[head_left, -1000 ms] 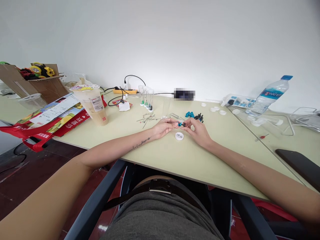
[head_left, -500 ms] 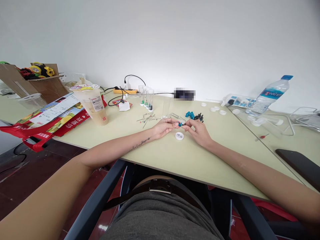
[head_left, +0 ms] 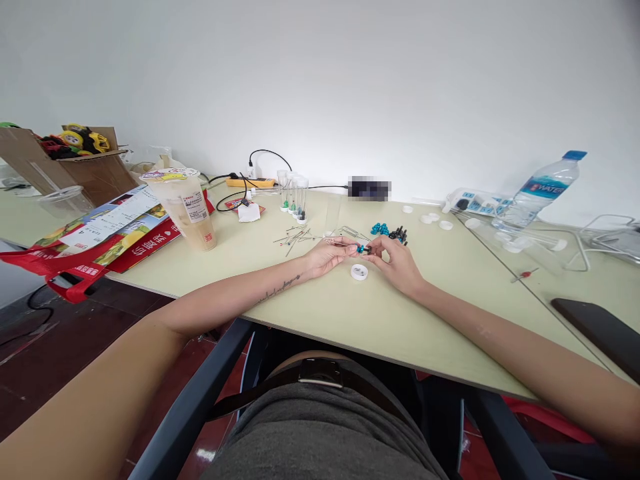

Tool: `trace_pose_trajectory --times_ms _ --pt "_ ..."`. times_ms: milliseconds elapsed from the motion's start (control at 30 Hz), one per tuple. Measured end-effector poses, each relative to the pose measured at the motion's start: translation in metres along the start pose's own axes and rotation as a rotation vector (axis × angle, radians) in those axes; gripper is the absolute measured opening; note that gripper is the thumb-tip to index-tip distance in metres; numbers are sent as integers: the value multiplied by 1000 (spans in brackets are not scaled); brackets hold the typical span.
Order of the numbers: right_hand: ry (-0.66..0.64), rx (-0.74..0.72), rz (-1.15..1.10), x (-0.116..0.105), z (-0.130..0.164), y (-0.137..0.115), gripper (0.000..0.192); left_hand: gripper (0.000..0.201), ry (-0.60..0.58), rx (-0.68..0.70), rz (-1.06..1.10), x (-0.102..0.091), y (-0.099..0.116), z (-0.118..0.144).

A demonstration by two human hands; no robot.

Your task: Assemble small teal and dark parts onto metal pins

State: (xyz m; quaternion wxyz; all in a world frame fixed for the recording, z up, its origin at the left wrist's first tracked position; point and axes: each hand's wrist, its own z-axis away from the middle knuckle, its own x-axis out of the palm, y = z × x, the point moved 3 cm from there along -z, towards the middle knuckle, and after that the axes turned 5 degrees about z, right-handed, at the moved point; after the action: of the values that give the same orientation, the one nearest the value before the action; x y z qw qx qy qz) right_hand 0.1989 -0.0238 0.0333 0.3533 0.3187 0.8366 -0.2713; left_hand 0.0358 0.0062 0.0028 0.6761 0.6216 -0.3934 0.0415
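Observation:
My left hand (head_left: 330,256) is closed in a pinch on a small blue piece (head_left: 361,249) at its fingertips. A thin metal rod seems to run along these fingers, though the hand hides most of it. Against the blue piece sits a small black piece (head_left: 368,251), pinched between thumb and finger of my right hand (head_left: 397,263). Just below the hands, a shallow white cap (head_left: 359,272) holds a few tiny dark rings. Behind my right hand lie a pile of blue pieces (head_left: 379,229) and a pile of black pieces (head_left: 399,235).
Loose thin metal rods (head_left: 297,239) lie left of my hands. Clear tubes (head_left: 299,197) stand behind them. A drink cup (head_left: 187,210) and red bag (head_left: 135,247) are left. White caps (head_left: 446,225), a tilted water bottle (head_left: 543,187) and a phone (head_left: 600,333) are right.
The right fingers have shifted slightly, and more of the black piece shows between the hands. My left hand has stayed nearly in place.

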Motion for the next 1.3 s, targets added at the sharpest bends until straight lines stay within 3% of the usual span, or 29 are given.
trace_pose_trajectory --times_ms 533,700,867,1033,1200,1300 --pt "-59 0 3 2 0 1 30 17 -30 4 -6 2 0 0" --pt "2 -10 -29 0 0 0 25 19 -10 -4 -7 1 0 0" --pt "-90 4 -33 2 -1 0 31 17 -39 7 -13 2 0 1" --pt "-24 1 -43 1 0 1 24 18 -5 4 -11 2 0 2" --pt "-125 8 -36 2 0 0 33 17 -29 9 -25 4 1 2" --pt "-74 10 -41 1 -1 -1 30 17 -16 10 -24 3 1 2"
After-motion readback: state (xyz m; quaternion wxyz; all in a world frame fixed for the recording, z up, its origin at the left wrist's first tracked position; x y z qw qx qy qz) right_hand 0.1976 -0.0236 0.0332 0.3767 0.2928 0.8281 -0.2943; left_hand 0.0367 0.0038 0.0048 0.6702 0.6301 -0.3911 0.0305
